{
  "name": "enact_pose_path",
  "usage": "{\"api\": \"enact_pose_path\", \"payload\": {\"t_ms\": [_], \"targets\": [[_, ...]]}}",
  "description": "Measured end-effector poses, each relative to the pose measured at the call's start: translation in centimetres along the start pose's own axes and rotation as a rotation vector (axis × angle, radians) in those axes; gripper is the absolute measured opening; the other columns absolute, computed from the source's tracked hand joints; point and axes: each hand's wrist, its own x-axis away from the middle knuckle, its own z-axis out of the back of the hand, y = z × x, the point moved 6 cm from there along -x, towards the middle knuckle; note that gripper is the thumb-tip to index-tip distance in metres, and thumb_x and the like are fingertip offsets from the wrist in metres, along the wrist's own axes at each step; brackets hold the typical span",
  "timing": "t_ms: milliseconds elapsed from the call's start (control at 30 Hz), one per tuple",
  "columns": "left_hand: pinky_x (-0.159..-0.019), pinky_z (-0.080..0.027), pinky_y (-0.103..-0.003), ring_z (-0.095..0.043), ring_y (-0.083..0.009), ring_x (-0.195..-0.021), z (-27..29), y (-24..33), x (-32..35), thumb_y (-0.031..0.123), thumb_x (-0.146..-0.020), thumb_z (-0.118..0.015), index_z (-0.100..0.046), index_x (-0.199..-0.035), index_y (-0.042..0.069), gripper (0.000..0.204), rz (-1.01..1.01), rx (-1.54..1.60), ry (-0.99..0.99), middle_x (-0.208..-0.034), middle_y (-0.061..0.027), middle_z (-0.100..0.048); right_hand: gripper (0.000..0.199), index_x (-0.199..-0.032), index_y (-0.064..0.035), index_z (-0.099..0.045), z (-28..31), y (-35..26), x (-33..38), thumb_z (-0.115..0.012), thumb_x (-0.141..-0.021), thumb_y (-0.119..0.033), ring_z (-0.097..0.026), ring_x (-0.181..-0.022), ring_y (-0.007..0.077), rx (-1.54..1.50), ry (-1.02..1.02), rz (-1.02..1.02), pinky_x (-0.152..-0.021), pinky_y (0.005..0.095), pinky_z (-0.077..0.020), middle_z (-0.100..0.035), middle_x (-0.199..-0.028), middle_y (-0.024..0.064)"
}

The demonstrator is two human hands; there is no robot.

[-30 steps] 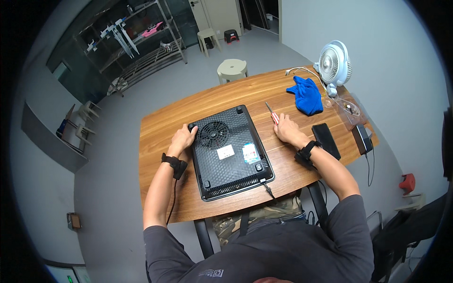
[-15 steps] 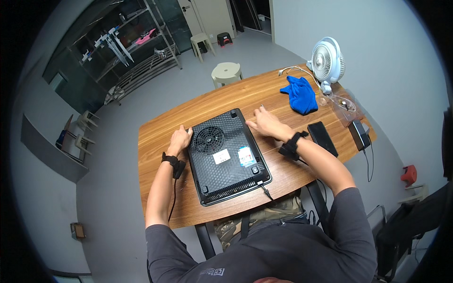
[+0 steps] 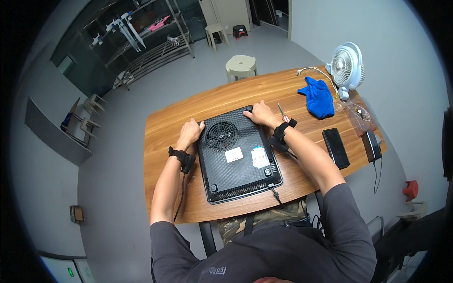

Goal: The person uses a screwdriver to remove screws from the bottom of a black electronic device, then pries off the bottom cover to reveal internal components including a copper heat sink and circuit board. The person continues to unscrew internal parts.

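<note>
Over on the wooden table (image 3: 163,129), a black appliance (image 3: 243,170) lies underside up near the table's edge, leaving its vent (image 3: 222,135) and feet (image 3: 267,172) exposed. The left hand (image 3: 190,132) grasps its far left corner, the right hand (image 3: 263,114) its far right, presumably for an even hold. A screwdriver (image 3: 282,112) lies just right of that hand, probably for easy reach.

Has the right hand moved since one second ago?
Yes: judged against the cloth, the right hand has moved left and farther out, off the screwdriver to the device's far right corner.
</note>
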Motion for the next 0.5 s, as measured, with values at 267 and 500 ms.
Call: {"api": "enact_pose_path", "payload": {"t_ms": [267,500], "targets": [[-0.092,-0.050,-0.054,-0.064,-0.0512,-0.103,0.1,-0.7,0.5,0.047,-0.100,-0.053,-0.060,-0.109,-0.015,0.063,0.028,-0.023,-0.024,-0.102,-0.0377,-0.067,0.059,-0.116,0.0047,-0.070,-0.2,-1.6,0.1,-0.061,-0.097,-0.050,-0.060,-0.119,0.0489,0.088,0.035,0.021,-0.100,0.0512,-0.0510,-0.052,-0.136,0.0363],[-0.085,-0.051,-0.053,-0.066,-0.0508,-0.094,1.1,0.2,0.7,0.045,-0.100,-0.056,-0.063,-0.096,-0.015,0.060,-0.022,0.000,0.065,-0.092,-0.0377,-0.067,0.055,-0.110,0.0021,-0.073,0.6,-2.2,0.2,-0.057,-0.100,-0.050,-0.067,-0.110,0.0439,0.128,0.028,0.038,-0.095,0.0498,-0.0529,-0.071,-0.112,0.0273]]}}
